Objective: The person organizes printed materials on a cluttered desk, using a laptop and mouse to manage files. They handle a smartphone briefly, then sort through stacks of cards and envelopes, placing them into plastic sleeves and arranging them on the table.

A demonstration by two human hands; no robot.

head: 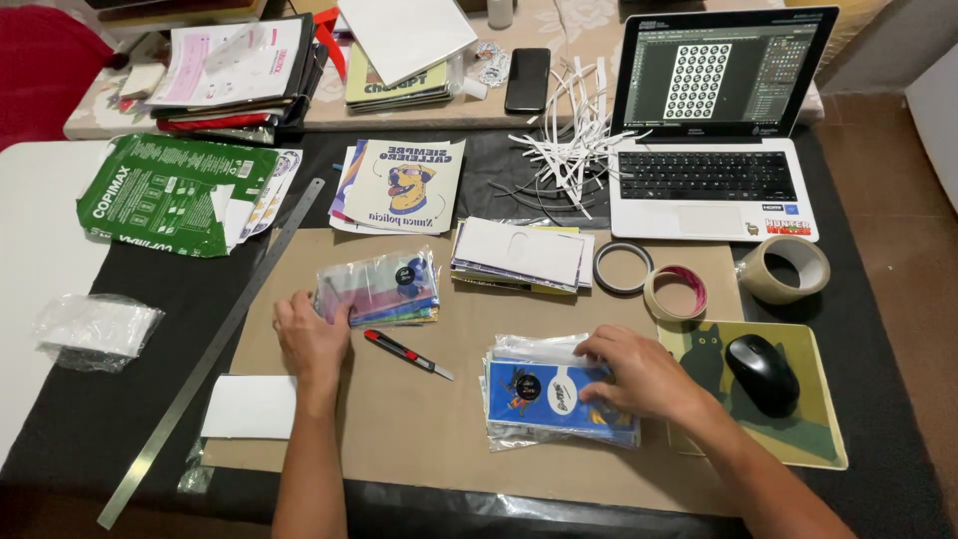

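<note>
The left hand [311,339] lies flat, fingers spread, on the near edge of a stack of clear-bagged prints [381,289] at centre frame. The right hand [639,371] presses loosely on a second bagged stack [544,399] lower right of centre, covering its right half; whether the fingers pinch the bag cannot be told. A red utility knife [404,352] lies between the stacks on the brown cardboard sheet [419,429] covering the counter [100,419]. A steel ruler [215,349] runs diagonally at left. At right sit tape rolls [677,292], a mouse [761,372] and a laptop [714,150]. Both forearms are cut off at the bottom edge.
</note>
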